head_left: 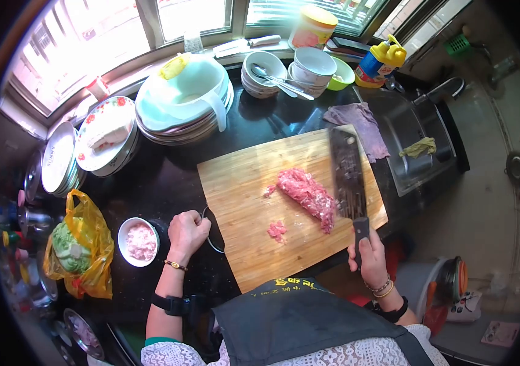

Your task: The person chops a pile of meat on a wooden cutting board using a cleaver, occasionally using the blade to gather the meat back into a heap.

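Note:
Minced pink meat (306, 196) lies in a long heap on the wooden cutting board (241, 183), with small bits to its left and below. My right hand (368, 256) is wrapped round the dark handle of a cleaver (348, 174), whose wide blade is over the board just right of the meat and slightly blurred. My left hand (188, 232) is closed at the board's left edge, by a wire handle (213, 241); its fingers are curled and what they hold, if anything, is hidden. A white bowl of pale minced food (140, 242) stands left of it.
A yellow bag with a cabbage (72, 247) is at the left. Stacked plates (106, 135), a pale basin (180, 91) and bowls (264, 73) line the window side. A purple cloth (361, 125) lies between board and sink (412, 165). A yellow-topped bottle (380, 61) stands behind.

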A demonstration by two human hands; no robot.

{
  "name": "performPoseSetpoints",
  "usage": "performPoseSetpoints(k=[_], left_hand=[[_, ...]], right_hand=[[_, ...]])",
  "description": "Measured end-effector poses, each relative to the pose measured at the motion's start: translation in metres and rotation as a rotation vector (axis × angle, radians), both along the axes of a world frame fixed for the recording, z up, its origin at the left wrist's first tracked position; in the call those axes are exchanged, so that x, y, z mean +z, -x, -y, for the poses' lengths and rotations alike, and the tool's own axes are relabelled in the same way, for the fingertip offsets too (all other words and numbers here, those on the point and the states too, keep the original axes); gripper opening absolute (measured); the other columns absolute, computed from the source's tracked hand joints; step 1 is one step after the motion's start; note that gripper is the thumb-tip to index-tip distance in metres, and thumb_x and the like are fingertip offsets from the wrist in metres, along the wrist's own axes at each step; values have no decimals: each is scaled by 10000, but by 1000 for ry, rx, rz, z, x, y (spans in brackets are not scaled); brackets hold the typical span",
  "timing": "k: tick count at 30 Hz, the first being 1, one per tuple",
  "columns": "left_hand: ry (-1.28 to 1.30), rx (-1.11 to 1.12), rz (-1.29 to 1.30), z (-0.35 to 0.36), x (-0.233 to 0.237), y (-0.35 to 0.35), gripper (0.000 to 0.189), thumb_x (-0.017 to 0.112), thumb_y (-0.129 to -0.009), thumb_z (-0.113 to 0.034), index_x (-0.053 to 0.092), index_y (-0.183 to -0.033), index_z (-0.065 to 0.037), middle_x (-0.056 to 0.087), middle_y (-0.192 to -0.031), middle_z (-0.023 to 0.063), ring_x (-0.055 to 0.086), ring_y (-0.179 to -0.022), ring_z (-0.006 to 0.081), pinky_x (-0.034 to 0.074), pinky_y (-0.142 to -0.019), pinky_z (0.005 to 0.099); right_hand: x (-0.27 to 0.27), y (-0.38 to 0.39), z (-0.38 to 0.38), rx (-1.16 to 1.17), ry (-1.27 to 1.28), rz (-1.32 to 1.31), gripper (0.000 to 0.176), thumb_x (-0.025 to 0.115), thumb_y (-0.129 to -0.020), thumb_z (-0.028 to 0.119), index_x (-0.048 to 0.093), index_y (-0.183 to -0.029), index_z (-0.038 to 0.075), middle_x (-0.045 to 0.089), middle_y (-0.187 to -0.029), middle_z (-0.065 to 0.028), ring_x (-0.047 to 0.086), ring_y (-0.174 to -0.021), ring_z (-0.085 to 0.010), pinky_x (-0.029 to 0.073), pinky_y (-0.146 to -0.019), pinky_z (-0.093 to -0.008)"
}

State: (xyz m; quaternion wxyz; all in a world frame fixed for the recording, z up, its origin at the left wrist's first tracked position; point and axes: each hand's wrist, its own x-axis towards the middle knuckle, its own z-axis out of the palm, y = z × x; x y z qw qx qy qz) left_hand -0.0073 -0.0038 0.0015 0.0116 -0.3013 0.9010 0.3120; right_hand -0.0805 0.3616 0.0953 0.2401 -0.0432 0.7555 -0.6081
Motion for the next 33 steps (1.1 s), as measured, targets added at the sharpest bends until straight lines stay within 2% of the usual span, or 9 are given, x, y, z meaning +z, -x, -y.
performPoseSetpoints(k=[2, 6, 12, 16, 19, 22, 23, 27, 33], left_hand=[[1, -7, 14, 1, -1, 1, 233, 575, -673, -221, 611, -592, -6, 607, -619, 192, 613, -620, 369, 498, -604, 428], [4, -19, 9, 2, -2, 0, 230, 576, -669, -216, 611, -594, -2, 604, -617, 193, 612, -623, 370, 496, -604, 433], [7, -20, -5, 2, -3, 0, 230, 579, -667, -219, 615, -600, -2, 608, -625, 194, 615, -625, 370, 498, -610, 432], [6, -39, -4, 4, -5, 0, 239, 583, -676, -232, 624, -607, -7, 618, -639, 192, 624, -639, 369, 504, -619, 430], [-9, -23, -2, 3, -2, -1, 242, 582, -682, -241, 636, -614, -14, 630, -655, 190, 633, -660, 366, 513, -635, 427], [3, -25, 7, 3, -3, -1, 244, 585, -686, -245, 640, -617, -17, 632, -657, 186, 634, -659, 363, 513, -637, 427], [1, -29, 7, 3, -4, -1, 244, 586, -686, -245, 642, -618, -18, 631, -655, 185, 634, -658, 362, 513, -636, 426], [-17, -38, 3, 5, -3, -2, 241, 588, -682, -245, 647, -621, -19, 630, -649, 184, 634, -654, 360, 514, -636, 425], [-22, -31, -7, 5, -5, -1, 243, 589, -680, -241, 639, -607, -14, 628, -643, 181, 632, -649, 362, 511, -627, 425]], right_hand=[[-2, -9, 6, -37, -19, -234, 364, 398, -1002, 324, 441, -1198, 20, 492, -671, -28, 434, -443, -64, 383, -428, -205], [-27, -7, 6, 90, -271, 83, 313, 421, -985, 188, 429, -1254, 27, 521, -690, -5, 448, -462, -49, 376, -435, -184], [6, -20, 21, 7, -129, -341, 380, 466, -959, 162, 430, -1310, 22, 529, -656, -2, 475, -515, -42, 417, -489, -211], [-40, 2, 29, 134, -280, -120, 420, 446, -972, 159, 385, -1366, 24, 526, -657, -2, 475, -527, -52, 416, -495, -212], [-3, 1, 33, 125, -227, -71, 436, 409, -993, 209, 346, -1387, 32, 501, -677, 5, 435, -475, -46, 382, -439, -201], [8, -5, 37, 72, -172, -366, 439, 418, -996, 217, 347, -1394, 45, 493, -670, 9, 426, -468, -45, 379, -431, -204], [0, -7, 41, 14, -88, -360, 426, 414, -996, 205, 358, -1390, 51, 488, -670, 12, 420, -465, -46, 379, -430, -206], [-34, 6, 44, 181, -327, -139, 446, 468, -968, 152, 369, -1387, 36, 537, -717, -23, 502, -616, -93, 444, -591, -263], [6, -12, 41, 250, -147, 54, 436, 424, -993, 191, 349, -1396, 42, 500, -688, 12, 435, -486, -37, 387, -465, -192]])
